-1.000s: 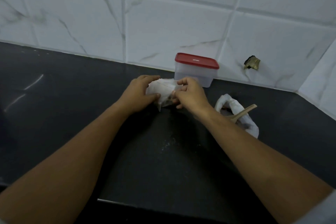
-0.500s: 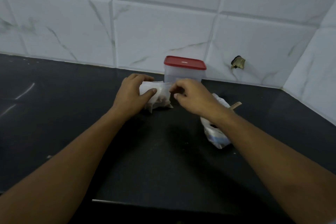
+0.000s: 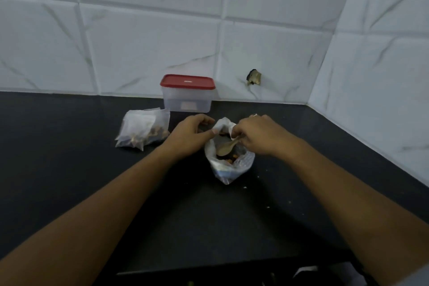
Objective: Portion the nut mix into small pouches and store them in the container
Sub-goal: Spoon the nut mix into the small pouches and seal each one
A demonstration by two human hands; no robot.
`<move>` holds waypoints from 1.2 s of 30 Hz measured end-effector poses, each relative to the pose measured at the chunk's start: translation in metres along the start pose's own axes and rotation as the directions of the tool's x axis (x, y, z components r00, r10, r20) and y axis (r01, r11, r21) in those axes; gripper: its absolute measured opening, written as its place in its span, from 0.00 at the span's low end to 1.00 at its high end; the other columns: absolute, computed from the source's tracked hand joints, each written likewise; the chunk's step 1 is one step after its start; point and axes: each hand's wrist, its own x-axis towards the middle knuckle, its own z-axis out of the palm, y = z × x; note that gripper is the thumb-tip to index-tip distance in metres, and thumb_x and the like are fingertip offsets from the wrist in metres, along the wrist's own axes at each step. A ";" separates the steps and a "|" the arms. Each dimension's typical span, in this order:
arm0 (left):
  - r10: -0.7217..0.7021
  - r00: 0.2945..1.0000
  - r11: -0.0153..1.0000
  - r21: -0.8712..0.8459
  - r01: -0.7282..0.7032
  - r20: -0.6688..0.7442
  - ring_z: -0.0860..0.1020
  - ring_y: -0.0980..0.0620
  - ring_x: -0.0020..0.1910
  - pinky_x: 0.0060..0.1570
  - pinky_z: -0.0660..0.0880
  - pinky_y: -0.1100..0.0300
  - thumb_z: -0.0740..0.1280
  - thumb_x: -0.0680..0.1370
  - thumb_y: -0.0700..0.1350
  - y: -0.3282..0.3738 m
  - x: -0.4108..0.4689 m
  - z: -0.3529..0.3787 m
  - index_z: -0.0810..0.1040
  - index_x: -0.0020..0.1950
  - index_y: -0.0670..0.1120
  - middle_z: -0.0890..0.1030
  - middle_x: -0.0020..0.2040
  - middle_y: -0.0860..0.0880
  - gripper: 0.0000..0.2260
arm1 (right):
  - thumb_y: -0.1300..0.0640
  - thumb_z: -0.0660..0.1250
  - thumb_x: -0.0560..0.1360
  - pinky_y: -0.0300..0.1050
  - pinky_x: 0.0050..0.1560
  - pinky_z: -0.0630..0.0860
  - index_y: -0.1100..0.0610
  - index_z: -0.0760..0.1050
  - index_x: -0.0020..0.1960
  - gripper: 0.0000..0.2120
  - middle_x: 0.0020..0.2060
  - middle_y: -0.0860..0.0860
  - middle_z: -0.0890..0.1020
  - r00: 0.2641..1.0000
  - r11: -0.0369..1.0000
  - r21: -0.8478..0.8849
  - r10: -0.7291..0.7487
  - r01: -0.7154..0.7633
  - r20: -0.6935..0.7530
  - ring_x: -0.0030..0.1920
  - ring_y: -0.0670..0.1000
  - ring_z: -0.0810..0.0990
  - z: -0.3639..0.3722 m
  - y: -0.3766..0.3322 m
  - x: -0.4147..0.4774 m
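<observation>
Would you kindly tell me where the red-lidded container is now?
Head view: the red-lidded container stands at the back of the counter against the tiled wall, behind and right of the filled pouches.

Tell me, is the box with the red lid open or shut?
Shut. The red lid sits flat on the clear container and covers its whole top, with no gap showing along the edge.
</observation>
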 end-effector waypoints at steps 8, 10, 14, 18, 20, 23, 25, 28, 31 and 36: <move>0.083 0.994 0.996 0.015 -0.083 -0.069 0.79 0.62 0.55 0.53 0.75 0.68 0.68 0.82 0.50 -0.018 -0.013 0.003 0.79 0.67 0.50 0.81 0.60 0.55 0.14 | 0.56 0.66 0.79 0.45 0.47 0.66 0.49 0.82 0.54 0.07 0.46 0.46 0.76 0.985 0.996 0.063 -0.049 0.060 -0.165 0.46 0.50 0.78 -0.008 0.009 -0.003; 0.084 0.995 0.996 0.002 -0.084 -0.053 0.79 0.62 0.55 0.53 0.75 0.67 0.68 0.82 0.50 -0.017 -0.013 0.004 0.78 0.67 0.51 0.81 0.60 0.56 0.14 | 0.55 0.66 0.79 0.46 0.47 0.64 0.50 0.82 0.53 0.07 0.47 0.48 0.78 0.961 0.998 -0.021 -0.064 0.061 -0.271 0.45 0.52 0.78 -0.007 0.012 -0.004; 0.089 0.995 0.996 -0.017 -0.090 -0.039 0.78 0.63 0.54 0.50 0.74 0.70 0.68 0.82 0.50 -0.018 -0.012 0.005 0.78 0.67 0.52 0.80 0.59 0.58 0.14 | 0.56 0.67 0.77 0.48 0.48 0.70 0.50 0.82 0.54 0.08 0.47 0.48 0.79 0.972 0.990 -0.092 -0.123 0.106 -0.200 0.46 0.52 0.79 0.001 0.013 -0.008; 0.048 0.996 0.993 -0.106 -0.056 -0.077 0.79 0.63 0.56 0.52 0.74 0.69 0.68 0.82 0.50 -0.017 -0.006 0.003 0.79 0.66 0.53 0.81 0.58 0.59 0.12 | 0.58 0.70 0.75 0.46 0.45 0.76 0.49 0.84 0.48 0.06 0.43 0.45 0.81 0.965 0.965 0.249 0.134 -0.075 -0.226 0.44 0.48 0.81 -0.014 0.028 -0.006; 0.030 0.995 0.991 -0.130 -0.042 -0.092 0.78 0.62 0.58 0.56 0.75 0.64 0.68 0.82 0.51 -0.016 0.004 0.003 0.79 0.66 0.51 0.81 0.58 0.57 0.13 | 0.60 0.71 0.73 0.47 0.42 0.79 0.49 0.85 0.46 0.07 0.39 0.45 0.83 0.947 0.878 0.446 0.273 -0.174 -0.170 0.40 0.47 0.82 -0.017 0.034 0.001; -0.002 0.996 0.990 -0.144 -0.012 -0.093 0.78 0.63 0.56 0.54 0.74 0.65 0.67 0.82 0.51 -0.015 0.026 0.003 0.79 0.67 0.49 0.81 0.58 0.55 0.14 | 0.61 0.73 0.73 0.41 0.38 0.74 0.51 0.86 0.44 0.06 0.38 0.46 0.84 0.921 0.740 0.626 0.380 -0.244 -0.090 0.40 0.45 0.82 -0.018 0.035 0.019; -0.027 0.994 0.990 -0.139 0.012 -0.106 0.79 0.58 0.56 0.55 0.75 0.62 0.66 0.83 0.51 -0.015 0.042 0.004 0.79 0.66 0.47 0.82 0.58 0.53 0.14 | 0.63 0.73 0.74 0.39 0.37 0.72 0.55 0.86 0.44 0.04 0.39 0.48 0.85 0.908 0.629 0.731 0.418 -0.266 -0.029 0.40 0.46 0.81 -0.016 0.035 0.035; -0.055 0.982 0.989 -0.145 0.029 -0.180 0.80 0.52 0.56 0.58 0.76 0.56 0.66 0.83 0.49 -0.020 0.067 0.009 0.81 0.63 0.45 0.83 0.56 0.50 0.12 | 0.65 0.72 0.75 0.41 0.32 0.74 0.59 0.83 0.45 0.03 0.41 0.56 0.86 0.875 0.430 0.849 0.478 -0.307 0.074 0.36 0.51 0.81 -0.008 0.041 0.063; -0.079 0.963 0.994 -0.099 0.055 -0.259 0.81 0.51 0.53 0.57 0.77 0.54 0.67 0.83 0.46 -0.033 0.087 0.015 0.81 0.59 0.45 0.83 0.52 0.50 0.08 | 0.67 0.71 0.76 0.42 0.30 0.75 0.62 0.82 0.47 0.02 0.40 0.60 0.85 0.858 0.369 0.858 0.494 -0.357 0.144 0.34 0.52 0.81 0.006 0.048 0.090; -0.123 0.968 0.991 0.029 0.132 -0.217 0.79 0.55 0.57 0.62 0.76 0.53 0.68 0.82 0.46 -0.059 0.108 0.024 0.81 0.61 0.49 0.83 0.57 0.51 0.09 | 0.67 0.70 0.75 0.43 0.30 0.77 0.62 0.80 0.42 0.04 0.36 0.60 0.84 0.850 0.391 0.826 0.493 -0.406 0.184 0.32 0.52 0.81 0.036 0.058 0.132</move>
